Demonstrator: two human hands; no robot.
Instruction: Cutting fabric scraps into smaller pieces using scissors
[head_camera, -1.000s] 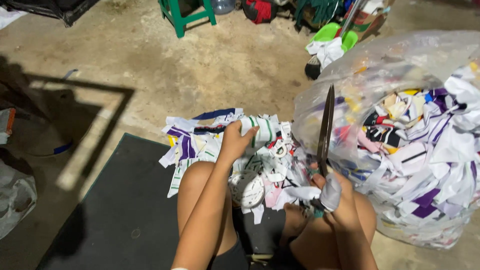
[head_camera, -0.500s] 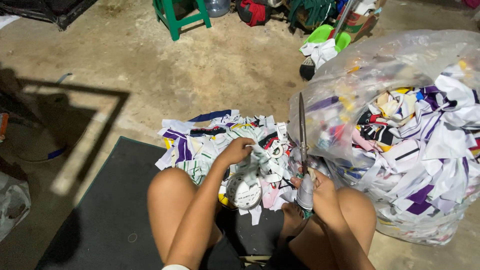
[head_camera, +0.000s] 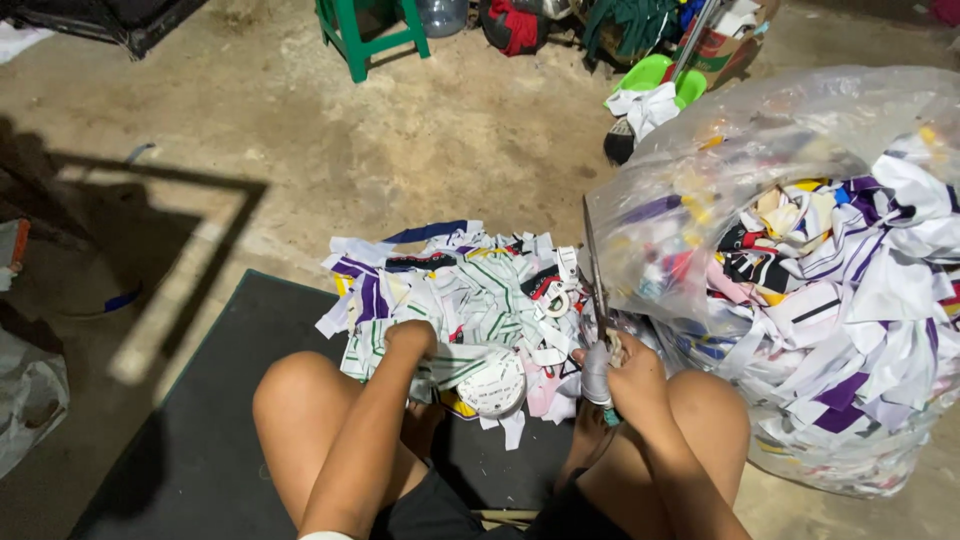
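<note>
Left hand (head_camera: 412, 338) closed on fabric scraps (head_camera: 470, 290) heaped before the knees; right hand (head_camera: 622, 372) grips upright scissors (head_camera: 592, 290) beside plastic bag (head_camera: 800, 200); blade could nick bag or knee if it tips.

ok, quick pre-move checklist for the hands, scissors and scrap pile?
1. Right hand grips the scissors by the handle: ok.
2. Blades point up, away from legs and left hand: ok.
3. Blades open or closed: cannot tell, seen edge-on.
4. Left hand is on the scrap pile, pressed into the strips; a firm hold on one piece: cannot tell.
5. Left hand apart from the blades: ok.
6. Bag of scraps sits right beside the blades; touching them or not: cannot tell.
</note>
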